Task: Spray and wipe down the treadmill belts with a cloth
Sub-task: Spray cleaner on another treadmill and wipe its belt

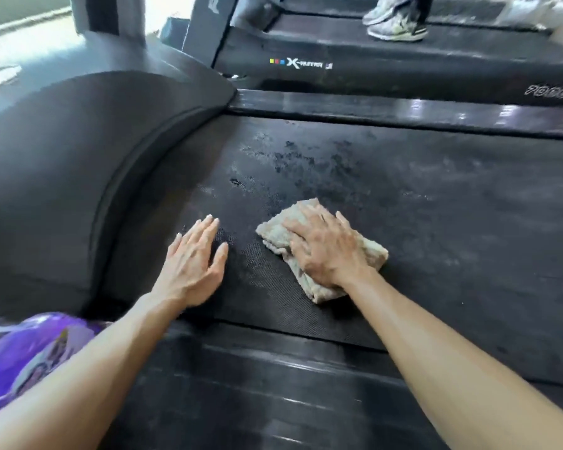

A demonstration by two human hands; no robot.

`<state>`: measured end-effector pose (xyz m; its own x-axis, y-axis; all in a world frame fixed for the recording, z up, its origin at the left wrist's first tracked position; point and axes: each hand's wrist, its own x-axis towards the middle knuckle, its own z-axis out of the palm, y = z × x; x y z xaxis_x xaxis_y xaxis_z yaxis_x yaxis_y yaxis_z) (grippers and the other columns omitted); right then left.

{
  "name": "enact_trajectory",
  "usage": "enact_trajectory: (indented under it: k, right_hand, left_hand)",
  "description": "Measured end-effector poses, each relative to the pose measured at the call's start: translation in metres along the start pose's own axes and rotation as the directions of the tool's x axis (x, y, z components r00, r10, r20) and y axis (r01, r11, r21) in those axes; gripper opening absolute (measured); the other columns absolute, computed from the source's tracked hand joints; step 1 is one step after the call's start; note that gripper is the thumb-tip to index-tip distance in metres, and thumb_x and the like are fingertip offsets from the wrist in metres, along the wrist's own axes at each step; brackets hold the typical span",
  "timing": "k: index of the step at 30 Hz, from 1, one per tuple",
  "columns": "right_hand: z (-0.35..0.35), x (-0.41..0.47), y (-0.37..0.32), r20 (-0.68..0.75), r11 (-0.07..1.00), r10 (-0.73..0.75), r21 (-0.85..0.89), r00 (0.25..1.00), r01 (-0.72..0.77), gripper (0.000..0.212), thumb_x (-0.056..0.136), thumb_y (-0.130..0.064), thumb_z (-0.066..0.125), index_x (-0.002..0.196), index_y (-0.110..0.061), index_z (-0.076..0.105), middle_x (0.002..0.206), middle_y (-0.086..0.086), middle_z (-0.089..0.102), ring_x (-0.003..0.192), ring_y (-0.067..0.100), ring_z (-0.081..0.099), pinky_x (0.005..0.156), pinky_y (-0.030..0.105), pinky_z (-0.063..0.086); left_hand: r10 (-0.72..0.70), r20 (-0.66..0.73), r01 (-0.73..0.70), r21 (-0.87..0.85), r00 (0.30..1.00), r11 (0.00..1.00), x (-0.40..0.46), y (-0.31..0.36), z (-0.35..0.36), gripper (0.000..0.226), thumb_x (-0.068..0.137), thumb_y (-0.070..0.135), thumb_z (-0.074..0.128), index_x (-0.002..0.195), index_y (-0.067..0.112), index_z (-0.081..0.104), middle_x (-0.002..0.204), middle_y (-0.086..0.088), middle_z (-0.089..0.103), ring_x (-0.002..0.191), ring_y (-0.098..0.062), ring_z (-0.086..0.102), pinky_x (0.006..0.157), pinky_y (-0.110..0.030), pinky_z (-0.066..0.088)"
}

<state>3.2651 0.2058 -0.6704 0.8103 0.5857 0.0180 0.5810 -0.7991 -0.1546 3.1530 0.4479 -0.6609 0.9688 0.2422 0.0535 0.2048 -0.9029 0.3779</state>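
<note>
A black textured treadmill belt (436, 222) runs across the middle of the view, with wet spray blotches (306, 157) on its far part. My right hand (325, 248) lies flat with straight fingers on a folded beige cloth (376, 253) and presses it onto the belt. My left hand (195, 261) rests flat on the belt just left of the cloth, fingers spread, holding nothing. No spray bottle is in sight.
The treadmill's curved motor hood (78, 173) rises at the left. A glossy side rail (273, 384) lies under my forearms. A purple bag (30, 355) sits at the lower left. On the neighbouring treadmill (371, 60) stand a person's sneakers (394, 24).
</note>
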Motion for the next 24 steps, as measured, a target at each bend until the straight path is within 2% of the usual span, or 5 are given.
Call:
enact_trajectory:
  k: [7,10,14,18,24]
  right_hand:
    - [-0.002,-0.003,-0.005,-0.102,0.995,-0.050,-0.093,0.994,0.041,0.062,0.096,-0.046,0.017,0.145,-0.038,0.053,0.169,0.006,0.024,0.158,0.025,0.008,0.125,0.062,-0.002]
    - [-0.002,-0.007,-0.008,-0.111,0.998,-0.051,-0.052,0.993,0.045,0.069,0.096,-0.048,0.010,0.150,-0.032,0.049,0.170,0.004,0.024,0.159,0.026,0.008,0.128,0.053,-0.001]
    - [-0.005,-0.007,-0.010,-0.069,1.000,-0.027,0.013,0.997,0.028,0.078,0.089,-0.059,0.000,0.154,-0.042,0.039,0.170,-0.004,0.023,0.159,0.024,0.008,0.129,0.047,0.004]
    - [-0.004,-0.006,-0.009,-0.082,0.999,-0.005,0.042,0.997,0.008,0.072,0.091,-0.059,0.005,0.152,-0.048,0.041,0.169,-0.007,0.026,0.158,0.026,0.010,0.128,0.051,0.006]
    - [-0.004,-0.006,-0.012,-0.058,0.998,0.049,0.039,0.997,-0.047,0.047,0.106,-0.045,0.033,0.152,-0.050,0.039,0.170,-0.007,0.022,0.158,0.029,0.003,0.128,0.053,0.001]
  left_hand:
    - [-0.014,-0.138,0.012,-0.014,0.990,1.000,-0.022,0.000,0.000,0.054,0.104,0.034,0.045,0.155,0.019,0.039,0.163,0.004,0.034,0.153,-0.010,0.022,0.127,-0.036,0.010]
    - [-0.039,-0.117,0.041,0.011,0.992,0.999,-0.038,-0.004,0.002,0.061,0.099,0.044,0.034,0.154,0.019,0.041,0.162,0.003,0.035,0.153,-0.010,0.024,0.127,-0.038,0.011]
    - [-0.068,-0.098,0.075,0.065,0.993,0.995,-0.046,-0.018,-0.002,0.067,0.093,0.047,0.033,0.154,0.019,0.041,0.163,0.004,0.034,0.152,-0.010,0.024,0.126,-0.038,0.014]
    - [-0.160,-0.143,0.163,0.010,0.977,0.987,-0.044,-0.021,-0.004,0.057,0.101,0.034,0.051,0.155,0.018,0.040,0.164,0.003,0.033,0.153,-0.012,0.023,0.126,-0.038,0.012]
    - [-0.178,-0.137,0.170,-0.072,0.974,0.983,-0.042,-0.023,0.000,0.055,0.101,0.023,0.051,0.154,0.016,0.040,0.164,0.002,0.031,0.154,-0.011,0.019,0.127,-0.036,0.005]
